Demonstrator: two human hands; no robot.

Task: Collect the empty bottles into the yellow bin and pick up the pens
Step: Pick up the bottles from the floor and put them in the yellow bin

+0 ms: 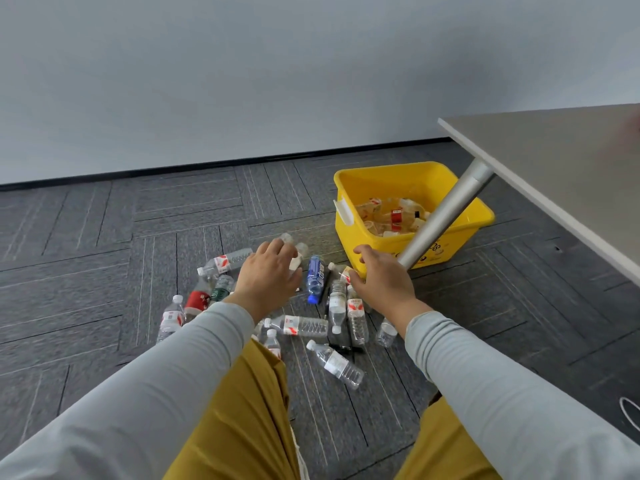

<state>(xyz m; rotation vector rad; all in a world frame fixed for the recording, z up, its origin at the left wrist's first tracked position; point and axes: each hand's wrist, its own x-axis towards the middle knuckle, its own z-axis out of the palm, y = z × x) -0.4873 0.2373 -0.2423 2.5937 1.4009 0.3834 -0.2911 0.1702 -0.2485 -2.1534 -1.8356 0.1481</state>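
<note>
Two hands out, left hand (268, 275) grip curled round clear bottle (298, 258), right hand (381, 280) grip touching red-labelled bottle (341, 271), closure unclear

Clear plastic bottles (306, 326) flat on the carpet (104, 271), near a partly full yellow bin (398, 185).

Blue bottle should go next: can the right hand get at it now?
Probably yes: the blue bottle lies uncovered on the carpet, close beside the right hand, though that hand's fingers seem busy with another bottle.
</note>
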